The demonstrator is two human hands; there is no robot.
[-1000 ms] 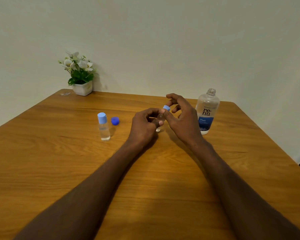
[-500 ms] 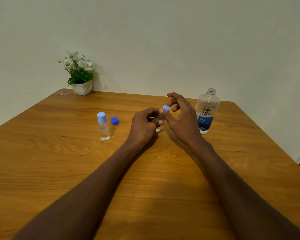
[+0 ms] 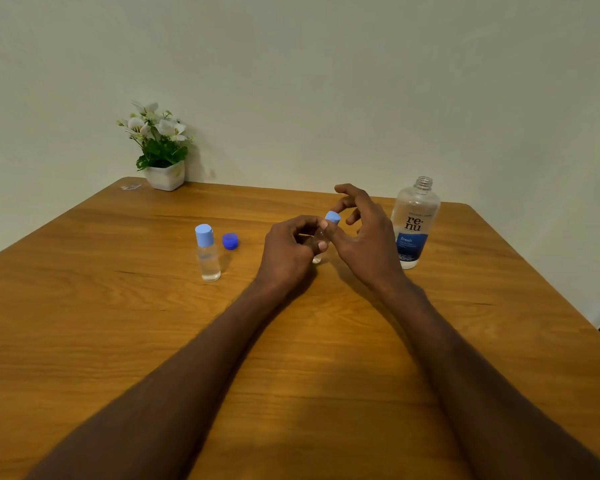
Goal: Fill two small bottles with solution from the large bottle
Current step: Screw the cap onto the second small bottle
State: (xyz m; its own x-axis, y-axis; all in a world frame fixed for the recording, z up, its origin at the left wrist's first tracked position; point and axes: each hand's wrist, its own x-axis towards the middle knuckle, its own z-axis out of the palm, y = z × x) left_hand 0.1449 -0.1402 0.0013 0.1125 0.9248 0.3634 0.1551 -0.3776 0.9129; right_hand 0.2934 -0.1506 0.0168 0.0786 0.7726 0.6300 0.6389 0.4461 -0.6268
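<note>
Fingers of my left hand are curled closed around the clear body of a small transparent plastic bottle, which stands tilted a little with its base on or just above the wooden table; I cannot tell whether the base touches the wood. On top of this bottle sits its pale blue cap, and my right hand is at that cap: the thumb presses against its near side, while the other fingers are spread loosely and arched above and behind it, so this hand is partly open and grips only the cap, if at all firmly. Both forearms stretch out from the bottom edge toward the middle of the table. To the left of my hands, well apart from them, a second small clear bottle with a pale blue cap stands upright with clear liquid in it. Just beside it on the right lies a loose round dark blue cap, flat on the wood. Close to the right of my right hand stands the large clear plastic bottle with the blue and white label, upright, its threaded neck uncovered. At the far left corner, against the pale wall, stands a white pot of white flowers.
</note>
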